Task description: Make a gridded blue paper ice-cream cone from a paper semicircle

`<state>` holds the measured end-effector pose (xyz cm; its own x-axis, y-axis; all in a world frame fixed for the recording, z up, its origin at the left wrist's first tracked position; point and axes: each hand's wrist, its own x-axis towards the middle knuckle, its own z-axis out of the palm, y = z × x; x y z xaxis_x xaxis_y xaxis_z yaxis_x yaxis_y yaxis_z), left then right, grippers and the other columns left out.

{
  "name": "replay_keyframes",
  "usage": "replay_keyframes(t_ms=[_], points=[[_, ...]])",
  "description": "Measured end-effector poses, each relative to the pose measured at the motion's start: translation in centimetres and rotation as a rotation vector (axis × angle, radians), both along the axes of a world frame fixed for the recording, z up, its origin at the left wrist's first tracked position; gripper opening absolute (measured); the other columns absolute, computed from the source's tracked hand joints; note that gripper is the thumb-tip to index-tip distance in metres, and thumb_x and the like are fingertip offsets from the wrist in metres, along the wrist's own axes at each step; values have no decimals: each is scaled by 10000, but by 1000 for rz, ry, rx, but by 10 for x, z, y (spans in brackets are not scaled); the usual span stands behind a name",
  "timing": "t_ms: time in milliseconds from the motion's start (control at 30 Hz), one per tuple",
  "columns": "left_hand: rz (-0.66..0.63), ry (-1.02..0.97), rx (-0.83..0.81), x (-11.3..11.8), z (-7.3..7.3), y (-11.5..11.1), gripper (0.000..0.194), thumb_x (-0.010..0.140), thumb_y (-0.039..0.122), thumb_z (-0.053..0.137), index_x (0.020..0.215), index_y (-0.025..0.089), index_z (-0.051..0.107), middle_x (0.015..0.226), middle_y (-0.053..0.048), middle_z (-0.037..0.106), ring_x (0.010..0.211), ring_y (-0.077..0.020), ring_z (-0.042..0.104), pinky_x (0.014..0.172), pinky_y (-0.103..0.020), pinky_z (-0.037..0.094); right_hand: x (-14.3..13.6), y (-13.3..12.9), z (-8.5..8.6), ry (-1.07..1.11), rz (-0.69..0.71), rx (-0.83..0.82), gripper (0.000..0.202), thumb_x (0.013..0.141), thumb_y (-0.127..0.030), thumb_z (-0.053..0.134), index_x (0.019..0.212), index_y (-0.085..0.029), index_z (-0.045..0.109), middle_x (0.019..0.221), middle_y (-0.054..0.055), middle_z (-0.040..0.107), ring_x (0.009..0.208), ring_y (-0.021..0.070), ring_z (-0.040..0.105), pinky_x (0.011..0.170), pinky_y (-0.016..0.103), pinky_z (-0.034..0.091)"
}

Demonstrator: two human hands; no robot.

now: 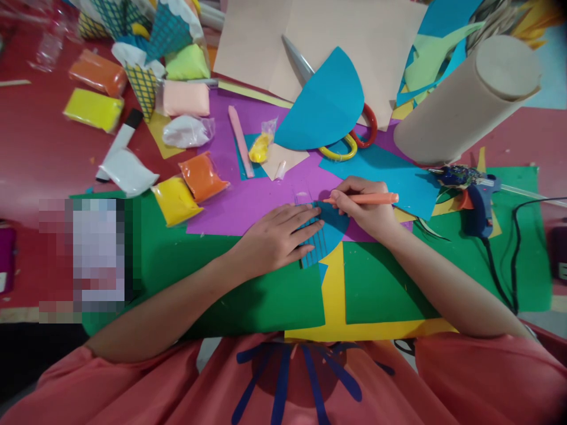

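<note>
One camera sits on the person's head. It looks forward and down, close above both arms and the table (pixel 35 159).

- On the bench (pixel 26 136), the left sheet (pixel 177 254) and right sheet (pixel 443 277) lie nearest the person, a strip (pixel 333 295) showing between them.
- The middle sheet (pixel 248 206) lies behind, at the centre.
- At its near edge lies the cut piece (pixel 337 223), with the ruler (pixel 312 245) on it.
- The left hand (pixel 277 236) is on the ruler; the marker (pixel 376 199) is in the right hand (pixel 365 212), to the right.
- Behind, the scissors (pixel 299 57) lie under the half-disc (pixel 328 100).
- The roll (pixel 460 109) is right of them, the glue gun (pixel 481 206) in front of the roll, farther right.
- Far left, packets (pixel 94 109) lie before and beside the cones (pixel 170 32).
</note>
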<state>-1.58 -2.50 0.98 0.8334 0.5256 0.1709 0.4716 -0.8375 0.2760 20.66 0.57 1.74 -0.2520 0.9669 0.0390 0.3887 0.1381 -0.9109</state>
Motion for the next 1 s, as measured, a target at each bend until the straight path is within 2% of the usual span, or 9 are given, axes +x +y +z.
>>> replay_keyframes(t_ms=[167,433,633,800,1000], points=[[0,-15,7,1,0,0,381,982,326,460,1283,123,577,1351,-154,584,1267,-275,535,1049,-435,454,-1,1,-1,-16,-4,16,240,856,-307,600,656,-174,603,584,0,607,543,100,537,516,238,392],[7,1,-20,0,1,0,381,978,327,473,1293,138,573,1362,-143,579,1287,-260,519,1069,-421,439,-2,1,0,-6,-9,10,231,835,-264,605,625,-172,586,566,-9,591,524,90,517,525,241,387],[-1,-10,8,0,1,0,385,980,334,466,1281,123,581,1354,-150,583,1256,-277,543,1047,-434,455,-2,2,3,10,-4,-68,241,813,-227,588,580,-174,562,555,-3,592,519,96,513,502,242,383],[2,-12,-5,1,0,0,383,981,328,463,1283,122,580,1354,-152,583,1269,-275,533,1055,-436,449,-2,1,0,19,-19,-23,248,835,-286,597,614,-177,570,575,-1,589,533,97,521,508,243,384],[14,-7,-36,0,-1,0,385,980,331,466,1300,145,573,1365,-144,577,1286,-265,519,1073,-434,434,-2,2,1,-27,21,-16,240,805,-240,566,575,-184,529,535,-14,562,499,84,458,492,235,353]])
